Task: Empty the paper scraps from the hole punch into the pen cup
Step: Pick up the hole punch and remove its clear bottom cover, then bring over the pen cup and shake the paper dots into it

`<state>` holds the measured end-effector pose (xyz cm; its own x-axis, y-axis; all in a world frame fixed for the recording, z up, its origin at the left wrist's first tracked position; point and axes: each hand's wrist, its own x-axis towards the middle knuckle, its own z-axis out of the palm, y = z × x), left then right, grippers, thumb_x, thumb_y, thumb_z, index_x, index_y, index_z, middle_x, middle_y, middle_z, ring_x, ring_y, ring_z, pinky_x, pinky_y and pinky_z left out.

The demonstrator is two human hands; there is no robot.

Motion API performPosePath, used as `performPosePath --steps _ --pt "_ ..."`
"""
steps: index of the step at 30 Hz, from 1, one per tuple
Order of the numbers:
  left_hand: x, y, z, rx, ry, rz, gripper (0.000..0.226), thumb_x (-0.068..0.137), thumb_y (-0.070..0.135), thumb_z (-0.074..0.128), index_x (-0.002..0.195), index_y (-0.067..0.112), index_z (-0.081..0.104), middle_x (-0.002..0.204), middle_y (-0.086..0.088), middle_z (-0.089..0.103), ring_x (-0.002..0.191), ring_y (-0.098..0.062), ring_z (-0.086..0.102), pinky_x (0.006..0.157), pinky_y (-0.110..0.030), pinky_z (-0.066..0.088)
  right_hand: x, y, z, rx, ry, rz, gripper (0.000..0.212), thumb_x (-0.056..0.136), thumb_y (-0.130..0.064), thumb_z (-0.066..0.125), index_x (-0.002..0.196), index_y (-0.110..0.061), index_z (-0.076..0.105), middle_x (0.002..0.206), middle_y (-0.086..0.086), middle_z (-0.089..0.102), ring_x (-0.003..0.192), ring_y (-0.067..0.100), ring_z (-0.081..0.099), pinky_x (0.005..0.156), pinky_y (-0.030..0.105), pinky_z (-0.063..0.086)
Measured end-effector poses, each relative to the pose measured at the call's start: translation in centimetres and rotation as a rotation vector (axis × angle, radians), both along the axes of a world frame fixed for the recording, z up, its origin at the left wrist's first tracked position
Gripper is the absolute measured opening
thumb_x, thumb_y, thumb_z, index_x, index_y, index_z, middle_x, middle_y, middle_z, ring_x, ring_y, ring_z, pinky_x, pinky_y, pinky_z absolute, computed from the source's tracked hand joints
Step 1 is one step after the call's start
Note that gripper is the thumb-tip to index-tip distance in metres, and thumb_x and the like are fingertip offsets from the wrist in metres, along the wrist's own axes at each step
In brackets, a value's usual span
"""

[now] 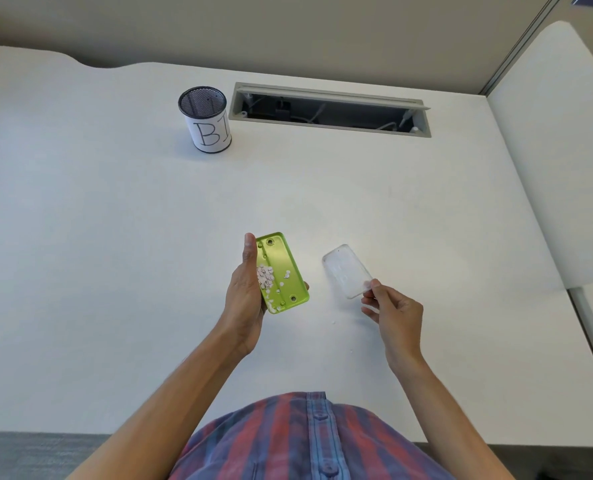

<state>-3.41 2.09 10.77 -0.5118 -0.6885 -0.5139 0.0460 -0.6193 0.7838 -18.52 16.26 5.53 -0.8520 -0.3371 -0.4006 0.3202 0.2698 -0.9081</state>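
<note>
Left hand (pixel 244 292): wrapped around the green hole punch (pixel 284 271) from its left side, thumb laid along the upper left edge, a fingertip showing past the lower right edge; held above the desk, underside turned up toward the camera.
Hole punch: long axis running away from the body, tilted slightly to the right; open underside exposed, two screw holes visible near the far and near ends.
Paper scraps (pixel 265 277): small white discs heaped against the left inner side of the punch, close to the palm; a few loose ones scattered toward the middle and near end.
Right hand (pixel 393 311): pinching the near corner of the clear cover (pixel 347 270) between thumb and forefinger, other fingers curled in.
Clear cover: translucent, rounded rectangle, off the punch and just to its right, apart from it, angled up and away from the fingers.
Pen cup (pixel 206 119): black mesh cylinder, white paper band with hand-drawn letters "BI" showing, upright at the far left of the desk, well apart from both hands.
Desk (pixel 115 254): white; a couple of stray white specks near the right wrist.
Cable tray opening (pixel 329 109): grey-framed slot just right of the cup, cables inside.
Shirt (pixel 305 441): plaid, red and blue, buttoned, at the bottom edge.
</note>
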Motion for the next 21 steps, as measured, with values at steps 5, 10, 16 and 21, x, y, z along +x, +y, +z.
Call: performPosePath --steps 5,10,16,21 --pt "0.2 -0.1 0.2 -0.01 -0.015 -0.017 0.068 0.076 0.073 0.042 0.118 0.022 0.06 0.084 -0.013 0.074 0.07 -0.025 0.076 0.062 -0.03 0.058 -0.3 0.6 -1.0 0.11 0.072 0.034 0.018 0.091 -0.02 0.069 0.076 -0.014 0.077 0.066 0.0 0.073 0.061 0.008 0.068 0.075 0.028 0.058" --pt "0.2 0.0 -0.2 -0.026 -0.027 -0.023 0.063 0.082 0.072 0.04 0.113 0.022 0.062 0.086 -0.017 0.074 0.074 -0.024 0.075 0.067 -0.033 0.056 -0.4 1.0 -1.1 0.168 0.119 0.052 0.012 0.09 -0.02 0.071 0.085 -0.011 0.076 0.065 0.001 0.073 0.057 0.01 0.069 0.063 0.025 0.057" --pt "0.3 -0.1 -0.6 -0.037 -0.049 -0.023 0.052 0.095 0.064 0.034 0.106 0.023 0.065 0.079 -0.012 0.075 0.072 -0.022 0.075 0.075 -0.038 0.056 -0.9 1.4 -1.1 0.258 0.192 0.079 0.014 0.092 -0.023 0.068 0.084 -0.013 0.074 0.07 0.004 0.074 0.054 0.014 0.071 0.054 0.026 0.055" --pt "0.1 -0.4 -0.4 -0.046 -0.075 -0.032 0.054 0.095 0.065 0.034 0.105 0.023 0.065 0.081 -0.014 0.075 0.073 -0.023 0.075 0.078 -0.039 0.056 -1.5 1.3 -1.2 0.445 0.425 0.18 0.024 0.093 -0.036 0.063 0.084 -0.015 0.071 0.064 0.0 0.072 0.06 0.019 0.07 0.07 0.033 0.055"
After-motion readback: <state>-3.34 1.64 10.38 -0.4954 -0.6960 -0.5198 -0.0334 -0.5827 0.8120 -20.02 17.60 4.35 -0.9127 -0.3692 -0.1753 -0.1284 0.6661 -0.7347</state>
